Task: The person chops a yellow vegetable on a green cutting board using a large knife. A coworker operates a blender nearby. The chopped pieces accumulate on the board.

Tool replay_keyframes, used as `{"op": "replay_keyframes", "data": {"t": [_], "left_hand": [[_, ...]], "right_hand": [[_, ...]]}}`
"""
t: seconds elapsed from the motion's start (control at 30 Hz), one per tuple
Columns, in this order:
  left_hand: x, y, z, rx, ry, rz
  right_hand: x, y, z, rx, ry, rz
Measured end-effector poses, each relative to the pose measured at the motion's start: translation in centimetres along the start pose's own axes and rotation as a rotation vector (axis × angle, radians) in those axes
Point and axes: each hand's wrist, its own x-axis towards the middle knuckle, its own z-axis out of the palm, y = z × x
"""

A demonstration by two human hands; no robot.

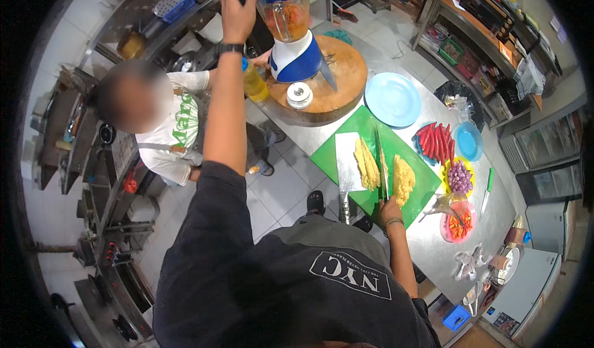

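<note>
My left hand [236, 16] is raised with its fingers apart, holding nothing, beside the blue lid of a blender [294, 60] whose jar has orange-red food inside. In my right hand [390, 211] is the handle of a knife; its long blade [383, 167] points away from me over a green cutting board [334, 146]. Pale yellow chopped food lies in two piles, a left pile [366, 164] and a right pile [403, 178], with the knife between them. A wide-bladed cleaver [347, 157] rests flat on the board under the left pile's edge.
A co-worker [167, 129] stands at left, one hand at the blender base. The blender, a white-capped container [299, 95] and a knife blade [328, 74] are on a round wooden block [345, 55]. Rightward are a blue plate [393, 99], red chillies [436, 141], shallots [459, 177] and a green-handled knife [488, 188].
</note>
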Motion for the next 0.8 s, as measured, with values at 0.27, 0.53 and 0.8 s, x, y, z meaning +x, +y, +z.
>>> {"op": "replay_keyframes", "data": {"t": [0.27,0.53,0.8], "left_hand": [[7.0,4.9,2.1,0.399,-0.682,-0.081],[7.4,2.0,3.2,0.138,-0.784,-0.169],[7.8,2.2,3.2,0.151,-0.785,-0.16]], "right_hand": [[0.0,-0.3,-0.1,-0.052,0.003,-0.039],[-0.8,-0.7,0.0,-0.024,0.01,-0.005],[-0.8,-1.8,-0.9,-0.037,-0.017,0.008]]}}
